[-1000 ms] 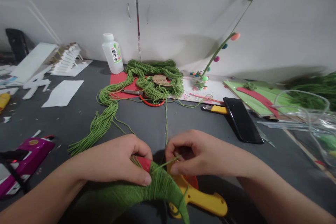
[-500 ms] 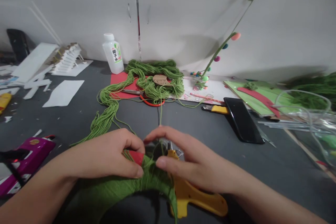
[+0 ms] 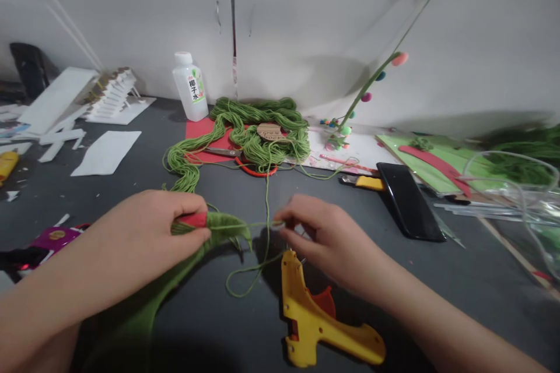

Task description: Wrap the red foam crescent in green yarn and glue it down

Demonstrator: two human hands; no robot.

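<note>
My left hand [image 3: 175, 239] pinches a curved piece wrapped in green yarn [image 3: 225, 226], with a bit of its red base [image 3: 195, 220] showing beside the fingers. The rest of the piece trails down and left, partly behind my forearm. Between finger and thumb of my right hand [image 3: 312, 227] is a green yarn strand [image 3: 258, 224], stretched level from the wrapped piece. A loose loop of that yarn hangs over the dark table. Just below my right hand lies a yellow glue gun [image 3: 301, 315] with an orange trigger.
Behind the hands, a green yarn skein [image 3: 258, 111] and scissors [image 3: 223, 152] lie on red paper. A white bottle [image 3: 191, 90] stands by the wall. A black phone [image 3: 409, 201] and a yellow cutter [image 3: 370, 182] are right; white scraps [image 3: 107, 153] and a purple device [image 3: 55, 239] left.
The wrapped piece has moved left and turned in my left hand. My right hand has drawn away to the right with the strand, and the glue gun is now more exposed.
</note>
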